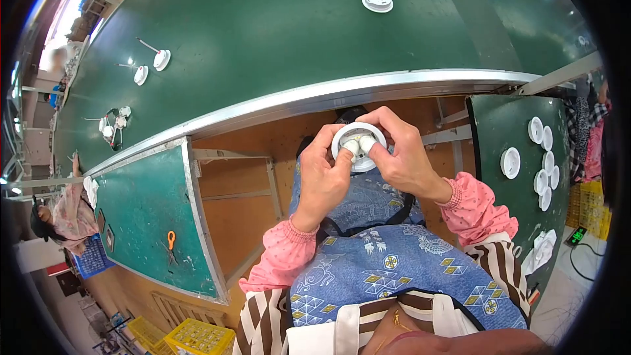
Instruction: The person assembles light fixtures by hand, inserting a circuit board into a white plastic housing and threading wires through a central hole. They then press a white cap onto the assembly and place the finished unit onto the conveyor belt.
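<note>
White round fitting (357, 137): held up between the hands, just short of the main surface (263, 39). Left hand (323, 177) and right hand (402, 154) both clamped on it, fingers around the rim, thumbs inside the ring. Step in hand, judged: thumb work at the recessed centre; part under the thumbs hidden. Next move, judged, calls for even thumb pressure, rim braced.

Materials: fitting appears smooth moulded plastic, circular, broad-flanged. Shallow white rings (548, 160) lie on the right surface (499, 125), dark green. Stalked white discs (378, 1) on the main surface, glossy, edged by a metal strip (315, 94). Orange-handled scissors (171, 240) on the left surface (138, 197), paint scuffed.
</note>
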A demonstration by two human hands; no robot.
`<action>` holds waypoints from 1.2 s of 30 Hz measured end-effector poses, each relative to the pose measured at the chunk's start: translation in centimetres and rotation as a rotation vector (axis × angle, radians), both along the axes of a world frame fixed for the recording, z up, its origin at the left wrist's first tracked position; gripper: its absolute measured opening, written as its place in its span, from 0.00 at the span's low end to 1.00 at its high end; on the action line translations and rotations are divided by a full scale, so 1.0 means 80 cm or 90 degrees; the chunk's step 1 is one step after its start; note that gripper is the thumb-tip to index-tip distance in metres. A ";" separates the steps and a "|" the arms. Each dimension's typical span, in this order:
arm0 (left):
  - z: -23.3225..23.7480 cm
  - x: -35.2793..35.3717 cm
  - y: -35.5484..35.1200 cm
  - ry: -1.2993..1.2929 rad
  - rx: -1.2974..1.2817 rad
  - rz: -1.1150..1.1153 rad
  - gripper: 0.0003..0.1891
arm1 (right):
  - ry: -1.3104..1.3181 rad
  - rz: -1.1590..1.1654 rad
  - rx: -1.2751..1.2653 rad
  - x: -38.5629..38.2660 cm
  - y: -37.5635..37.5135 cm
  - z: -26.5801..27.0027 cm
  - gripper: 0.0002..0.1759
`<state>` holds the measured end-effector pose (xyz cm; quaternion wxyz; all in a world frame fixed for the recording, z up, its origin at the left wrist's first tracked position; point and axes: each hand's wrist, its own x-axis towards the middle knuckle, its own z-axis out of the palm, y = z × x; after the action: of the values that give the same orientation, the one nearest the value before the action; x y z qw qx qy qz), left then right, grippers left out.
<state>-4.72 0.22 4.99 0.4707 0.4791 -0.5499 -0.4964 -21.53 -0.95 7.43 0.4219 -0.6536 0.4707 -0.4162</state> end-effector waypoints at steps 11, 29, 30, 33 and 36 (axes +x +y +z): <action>-0.004 -0.013 0.025 0.011 -0.089 0.156 0.18 | -0.235 -0.077 0.008 0.029 0.015 -0.027 0.14; -0.009 0.004 0.009 0.024 -0.005 0.034 0.15 | -0.119 -0.109 -0.066 0.033 0.014 -0.034 0.11; -0.010 -0.001 0.009 0.034 -0.019 0.050 0.16 | -0.169 -0.133 -0.053 0.036 0.013 -0.037 0.11; 0.000 -0.018 0.014 0.161 -0.014 0.087 0.19 | -0.270 -0.170 -0.014 0.043 0.011 -0.040 0.11; -0.006 -0.014 0.017 0.157 0.016 0.103 0.21 | -0.250 -0.141 0.022 0.042 0.012 -0.040 0.12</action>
<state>-5.83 1.57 4.51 0.5669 0.4632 -0.4414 -0.5189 -18.15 -0.02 4.22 0.4687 -0.4970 0.4554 -0.5709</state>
